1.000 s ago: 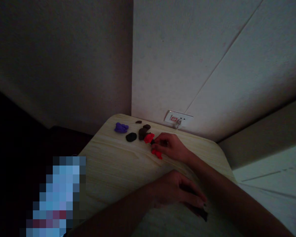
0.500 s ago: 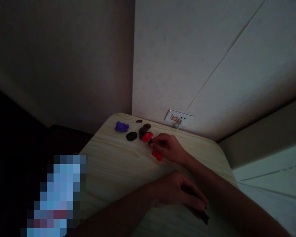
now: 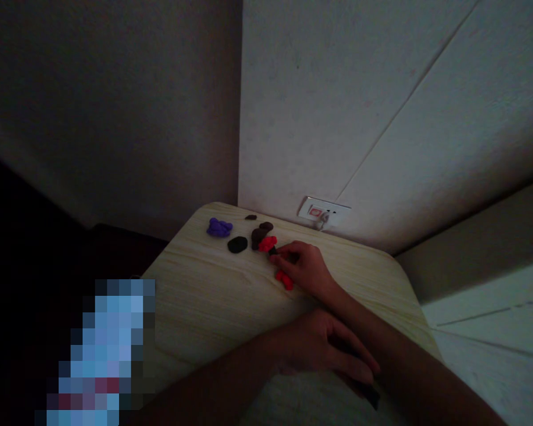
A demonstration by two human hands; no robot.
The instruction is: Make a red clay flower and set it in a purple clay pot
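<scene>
My right hand (image 3: 305, 264) pinches the short dark stem of a red clay flower (image 3: 267, 243) between thumb and fingers. Its lumpy red head lies against brown clay lumps (image 3: 258, 238) on the table. Just below these fingers, a second red clay piece (image 3: 285, 280) rests on the wood. Nearer to me, my left hand (image 3: 324, 349) is closed on a dark strip (image 3: 371, 395) that sticks out beneath the fingertips. Dim light and the fingers hide most of that strip, so its kind is unclear.
A purple clay lump (image 3: 219, 228), a black clay disc (image 3: 237, 244) and a small brown bit (image 3: 250, 217) lie towards the back left of the light wooden table (image 3: 195, 284). Behind it, a wall socket (image 3: 323, 211) holds a plug. A blurred bluish patch (image 3: 111, 343) covers the lower left.
The red flower head has turned and shifted slightly right in my right hand's pinch. My left hand has barely moved, still holding the dark strip.
</scene>
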